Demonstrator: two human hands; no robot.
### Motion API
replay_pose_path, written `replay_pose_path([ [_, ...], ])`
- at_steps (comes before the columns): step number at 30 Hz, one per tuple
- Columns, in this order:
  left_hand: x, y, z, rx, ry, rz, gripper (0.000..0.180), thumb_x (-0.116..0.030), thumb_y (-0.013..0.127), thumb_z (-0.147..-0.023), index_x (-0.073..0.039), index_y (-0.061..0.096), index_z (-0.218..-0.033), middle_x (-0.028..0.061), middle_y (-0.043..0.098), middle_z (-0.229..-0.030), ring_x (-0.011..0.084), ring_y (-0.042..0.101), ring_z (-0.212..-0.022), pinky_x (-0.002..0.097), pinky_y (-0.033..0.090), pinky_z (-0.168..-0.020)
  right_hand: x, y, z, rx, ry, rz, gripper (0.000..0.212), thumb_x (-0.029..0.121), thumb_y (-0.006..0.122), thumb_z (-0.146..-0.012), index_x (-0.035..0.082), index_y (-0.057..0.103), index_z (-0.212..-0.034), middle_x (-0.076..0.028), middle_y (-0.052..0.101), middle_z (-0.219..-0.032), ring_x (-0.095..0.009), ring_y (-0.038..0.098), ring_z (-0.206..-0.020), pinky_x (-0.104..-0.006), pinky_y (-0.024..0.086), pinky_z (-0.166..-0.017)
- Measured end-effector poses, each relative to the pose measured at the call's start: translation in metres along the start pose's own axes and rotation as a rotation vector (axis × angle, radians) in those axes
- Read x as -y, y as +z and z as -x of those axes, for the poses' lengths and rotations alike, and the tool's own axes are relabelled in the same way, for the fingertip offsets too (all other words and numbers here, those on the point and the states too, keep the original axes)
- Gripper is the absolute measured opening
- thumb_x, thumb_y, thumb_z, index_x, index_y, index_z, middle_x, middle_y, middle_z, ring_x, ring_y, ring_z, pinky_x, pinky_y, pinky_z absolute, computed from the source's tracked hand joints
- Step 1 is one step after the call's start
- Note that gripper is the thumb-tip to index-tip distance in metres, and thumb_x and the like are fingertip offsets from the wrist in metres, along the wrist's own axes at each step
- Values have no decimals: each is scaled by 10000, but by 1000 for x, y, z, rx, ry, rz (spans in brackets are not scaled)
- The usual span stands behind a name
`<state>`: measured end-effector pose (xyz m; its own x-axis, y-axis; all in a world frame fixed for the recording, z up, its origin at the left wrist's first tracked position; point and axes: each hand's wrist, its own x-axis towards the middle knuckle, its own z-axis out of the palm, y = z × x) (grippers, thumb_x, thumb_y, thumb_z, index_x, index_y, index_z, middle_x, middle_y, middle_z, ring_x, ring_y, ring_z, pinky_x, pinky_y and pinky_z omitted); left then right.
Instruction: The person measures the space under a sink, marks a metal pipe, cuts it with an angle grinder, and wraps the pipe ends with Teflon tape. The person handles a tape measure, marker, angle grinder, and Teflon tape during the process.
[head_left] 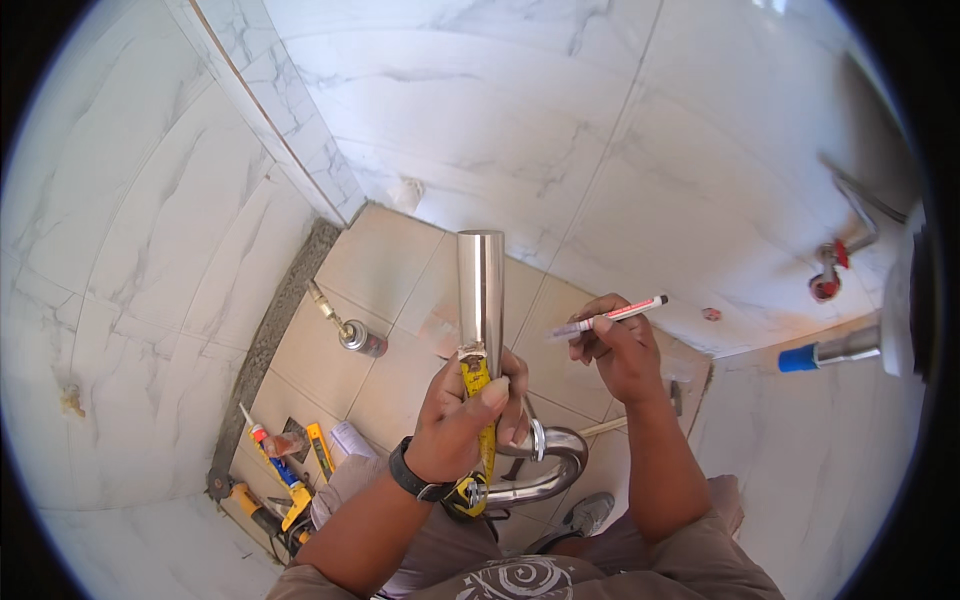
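Note:
My left hand [462, 415] is closed around a shiny chrome drain pipe [481, 285], pressing the yellow blade of a tape measure [476, 378] along it with the thumb. The blade's end hook lies partway up the straight length of pipe. Below the hand the pipe joins a curved chrome trap [568, 465], beside the tape's case near my lap. Right of the pipe and apart from it, my right hand [622, 358] pinches a white and red marker pen [630, 311]. The pen is tilted, its dark end up to the right.
A small gas torch [357, 336] stands on the tiled floor [400, 270]. At the lower left lie a sealant tube [270, 448], a yellow-handled tool [320, 450] and an angle grinder [250, 505]. A red-handled valve [828, 272] and blue-capped pipe [815, 356] stick out at right.

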<state>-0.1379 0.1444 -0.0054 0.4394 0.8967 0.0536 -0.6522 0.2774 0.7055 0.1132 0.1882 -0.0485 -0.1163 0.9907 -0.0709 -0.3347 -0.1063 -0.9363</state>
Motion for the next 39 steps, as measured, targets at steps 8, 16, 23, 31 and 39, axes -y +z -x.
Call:
replay_pose_path([
  [8, -7, 52, 26, 144, -31, -106, 376, -244, 630, -1067, -2, 505, -1327, 82, 583, -981, 105, 604, -701, 311, 553, -703, 133, 69, 63, 230, -18, 446, 251, 233, 701, -996, 3, 651, -1082, -34, 637, -828, -110, 591, -691, -275, 466, -629],
  [16, -8, 83, 48, 298, -67, -75, 332, -252, 641, -1060, -10, 528, -1258, 49, 635, -873, 104, 599, -660, 280, 538, -658, 140, 80, 102, -133, -113, 329, 267, 286, 669, -1035, 25, 662, -1087, -32, 676, -864, -89, 611, -679, -254, 460, -602],
  [23, -9, 85, 56, 324, -84, -309, 294, -279, 656, -1053, -38, 535, -1169, 73, 642, -931, 102, 616, -676, 276, 529, -640, 190, 100, 156, 13, -660, 646, 135, 82, 751, -929, 14, 713, -1040, -71, 725, -904, -176, 644, -881, -326, 499, -814],
  [31, -12, 92, 59, 315, -110, -323, 277, -264, 658, -1048, -64, 537, -1196, 49, 637, -923, 96, 618, -691, 261, 514, -632, 226, 129, 148, 384, -772, 1187, 155, 85, 787, -811, 94, 763, -964, -67, 697, -837, -259, 619, -851, -384, 450, -871],
  [39, -13, 94, 58, 307, -154, -315, 399, -275, 690, -1025, -26, 552, -1304, 27, 644, -923, 81, 609, -693, 258, 513, -634, 226, 135, 149, 364, -679, 1307, 152, 109, 822, -807, 118, 772, -951, -35, 726, -865, -232, 613, -894, -378, 424, -864],
])
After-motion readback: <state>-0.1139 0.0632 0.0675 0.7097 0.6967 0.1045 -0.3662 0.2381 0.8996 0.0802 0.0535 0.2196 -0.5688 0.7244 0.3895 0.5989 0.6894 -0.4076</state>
